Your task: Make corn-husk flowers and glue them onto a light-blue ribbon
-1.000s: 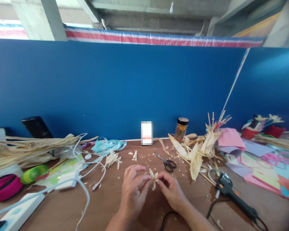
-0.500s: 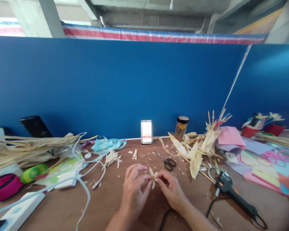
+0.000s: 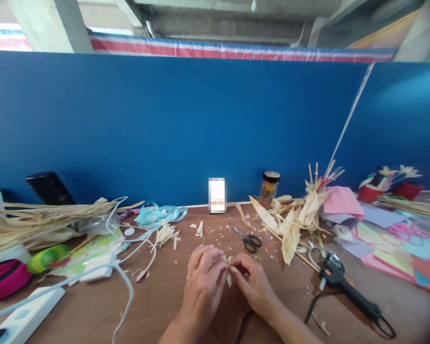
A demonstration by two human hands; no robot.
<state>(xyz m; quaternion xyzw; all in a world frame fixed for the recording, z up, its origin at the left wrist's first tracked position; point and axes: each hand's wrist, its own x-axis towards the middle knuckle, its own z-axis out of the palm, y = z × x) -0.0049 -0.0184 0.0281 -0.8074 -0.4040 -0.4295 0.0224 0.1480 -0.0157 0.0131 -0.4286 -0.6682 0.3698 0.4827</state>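
Note:
Between my two hands is a small flower of pale dried husk [image 3: 229,279], its petals partly covered by my fingers. My left hand [image 3: 205,279] is closed, thumb and fingertips pinching the flower from the left. From the other side, my right hand [image 3: 251,279] pinches it between thumb and forefinger. Just beyond my hands, black-handled scissors [image 3: 251,242] lie on the brown table [image 3: 154,310] among small husk scraps. A pile of cut husk strips [image 3: 165,233] lies farther to the left.
Right of my hands rest a black hot glue gun [image 3: 351,289] with its cord and a bunch of dried corn husks [image 3: 294,229]. A lidded jar [image 3: 270,189] stands by the blue partition [image 3: 186,119]. White cables and a power strip [image 3: 34,313] occupy the left.
My left fingers have closed in over the husk flower, so less of its petals shows. My right hand stays almost in place. The view has shifted slightly.

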